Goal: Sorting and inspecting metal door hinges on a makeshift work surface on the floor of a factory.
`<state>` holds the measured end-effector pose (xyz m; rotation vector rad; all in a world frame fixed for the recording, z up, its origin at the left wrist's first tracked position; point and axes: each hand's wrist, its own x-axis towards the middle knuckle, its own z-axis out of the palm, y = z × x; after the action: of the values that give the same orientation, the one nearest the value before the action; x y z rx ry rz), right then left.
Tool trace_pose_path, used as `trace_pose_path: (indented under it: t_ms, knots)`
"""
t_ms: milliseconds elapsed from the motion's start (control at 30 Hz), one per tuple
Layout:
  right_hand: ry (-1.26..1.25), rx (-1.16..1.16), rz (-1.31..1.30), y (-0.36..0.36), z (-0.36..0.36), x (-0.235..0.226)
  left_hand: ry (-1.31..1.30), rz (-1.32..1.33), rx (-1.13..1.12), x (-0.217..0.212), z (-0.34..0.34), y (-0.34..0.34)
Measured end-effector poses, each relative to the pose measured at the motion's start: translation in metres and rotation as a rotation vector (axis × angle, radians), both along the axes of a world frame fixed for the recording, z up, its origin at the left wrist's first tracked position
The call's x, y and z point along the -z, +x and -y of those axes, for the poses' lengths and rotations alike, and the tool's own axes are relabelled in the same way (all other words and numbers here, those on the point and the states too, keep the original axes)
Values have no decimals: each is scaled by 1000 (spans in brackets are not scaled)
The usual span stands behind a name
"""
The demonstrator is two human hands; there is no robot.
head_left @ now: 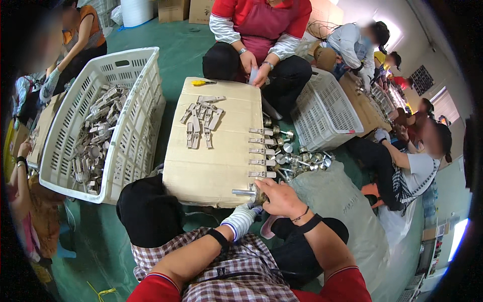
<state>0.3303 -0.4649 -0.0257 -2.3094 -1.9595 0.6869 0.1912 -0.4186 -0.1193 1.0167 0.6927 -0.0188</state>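
Observation:
Near the front edge of the cardboard-topped table, my hands meet around a metal part with a straight rod pointing left. My left hand, in a striped glove, has its fingers closed around the part's lower side. From the right, my bare right hand grips the same part, its fingers covering much of it. Just beyond, several grey-beige plastic levers lie in a row along the right edge. A loose pile of similar levers sits farther back, near yellow-handled pliers.
A white crate of levers stands to the left; another white crate is at the back right. Metal parts with rods are heaped beside a large pale sack. Across the table a person holds something whitish. Other people work on both sides.

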Motion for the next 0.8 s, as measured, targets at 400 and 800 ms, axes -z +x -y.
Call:
trace_pose_path:
  t_ms: [400, 800]
  knots:
    - [117, -27, 93, 0, 4, 5, -129, 25, -48, -36, -3, -2]
    - [-8, -16, 60, 7, 6, 6, 1121, -23, 130, -134, -73, 0]
